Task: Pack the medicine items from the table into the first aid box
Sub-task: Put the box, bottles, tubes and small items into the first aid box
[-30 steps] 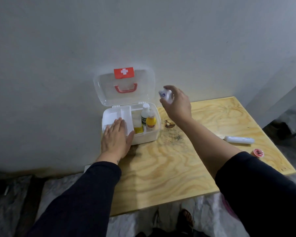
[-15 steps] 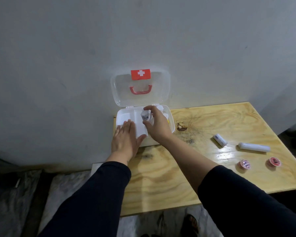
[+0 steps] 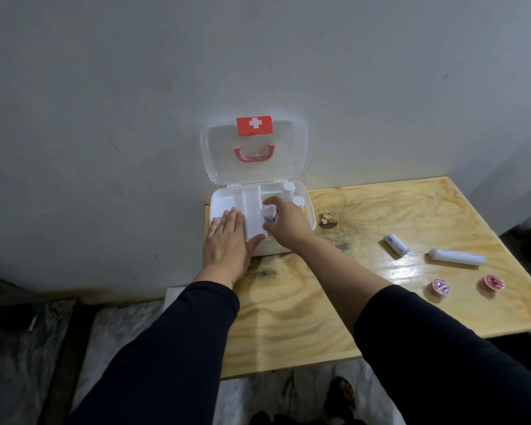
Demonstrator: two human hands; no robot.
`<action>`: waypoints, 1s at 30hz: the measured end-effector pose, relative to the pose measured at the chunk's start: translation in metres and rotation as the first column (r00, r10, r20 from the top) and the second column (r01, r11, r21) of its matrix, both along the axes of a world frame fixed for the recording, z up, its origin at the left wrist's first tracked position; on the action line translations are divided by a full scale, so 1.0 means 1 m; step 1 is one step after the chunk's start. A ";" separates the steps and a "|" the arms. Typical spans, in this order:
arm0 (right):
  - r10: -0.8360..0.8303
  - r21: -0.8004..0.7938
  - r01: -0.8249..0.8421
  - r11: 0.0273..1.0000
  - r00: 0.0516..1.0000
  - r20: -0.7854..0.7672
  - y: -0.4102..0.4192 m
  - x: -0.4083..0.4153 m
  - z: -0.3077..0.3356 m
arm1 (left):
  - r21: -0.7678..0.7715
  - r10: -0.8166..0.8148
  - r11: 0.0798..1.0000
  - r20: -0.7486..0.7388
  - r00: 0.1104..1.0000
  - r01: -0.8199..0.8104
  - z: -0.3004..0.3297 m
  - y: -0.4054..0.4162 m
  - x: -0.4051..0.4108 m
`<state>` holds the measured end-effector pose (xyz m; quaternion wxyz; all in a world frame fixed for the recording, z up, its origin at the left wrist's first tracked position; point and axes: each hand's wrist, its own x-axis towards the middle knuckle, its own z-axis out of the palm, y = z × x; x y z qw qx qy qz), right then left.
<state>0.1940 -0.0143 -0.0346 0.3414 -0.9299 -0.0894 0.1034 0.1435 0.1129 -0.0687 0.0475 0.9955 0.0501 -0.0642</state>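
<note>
Left hand: flat, palm down, fingers together and extended, holding nothing; rests on the front left corner of the first aid box, fingertips over its left compartment; dark sleeve to the wrist.

First aid box: white base at the back left of the wooden table, against the grey wall; clear lid stands open and upright, bearing a red label with white cross and a red handle; a white inner tray divides the base.

Small white bottle: upright, blue print on its side; pinched between thumb and fingers of the right hand, inside the box just right of the tray; whether its base touches the box floor cannot be told, the hand hiding it.

Right hand: fingers curled narrowly round the bottle, wrist over the front wall of the box.

Two capped bottles: upright in the right rear of the box, white caps showing; the nearer one appears yellow below the cap.

On the table, well apart from the box: a dark knot in the wood; a short white tube lying on its side; a longer white tube lying just right of it; two small round pink pots, the second near the right edge.
</note>
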 end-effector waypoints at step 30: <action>-0.272 -0.144 0.269 0.952 0.962 -0.006 -0.229 -0.014 0.021 | -0.120 -0.319 0.941 0.004 0.948 0.317 0.055 -0.167 0.042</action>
